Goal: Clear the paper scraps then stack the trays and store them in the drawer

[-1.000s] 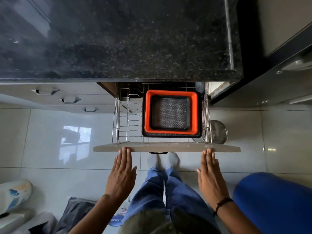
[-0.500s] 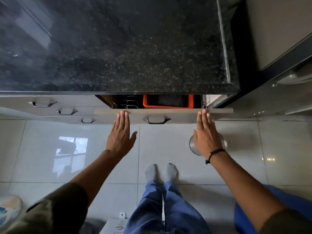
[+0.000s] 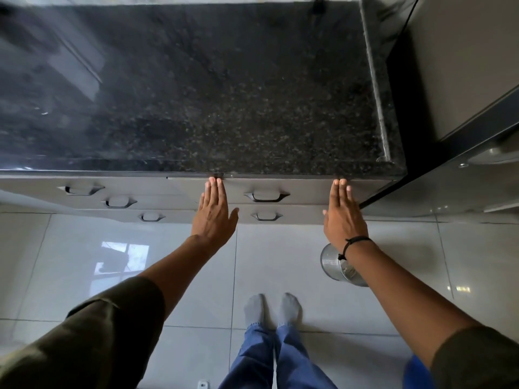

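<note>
The grey drawer (image 3: pixel 297 192) under the black granite counter (image 3: pixel 196 94) is pushed in flush with the cabinet front, its handle (image 3: pixel 266 196) between my hands. My left hand (image 3: pixel 214 211) lies flat against the drawer front left of the handle, fingers straight and together. My right hand (image 3: pixel 343 213), with a black cord on the wrist, lies flat against the front at the drawer's right end. Neither hand holds anything. The orange and black trays are hidden inside the drawer. No paper scraps are in view.
More grey drawers with handles (image 3: pixel 81 190) run to the left, and another (image 3: pixel 266 216) sits below. A steel container (image 3: pixel 337 266) stands on the white tiled floor under my right forearm. A dark appliance (image 3: pixel 463 80) fills the right side. My socked feet (image 3: pixel 272 308) stand below.
Both hands pushed the open drawer, with the stacked orange and black trays inside, forward under the counter until it shut. The trays went out of sight.
</note>
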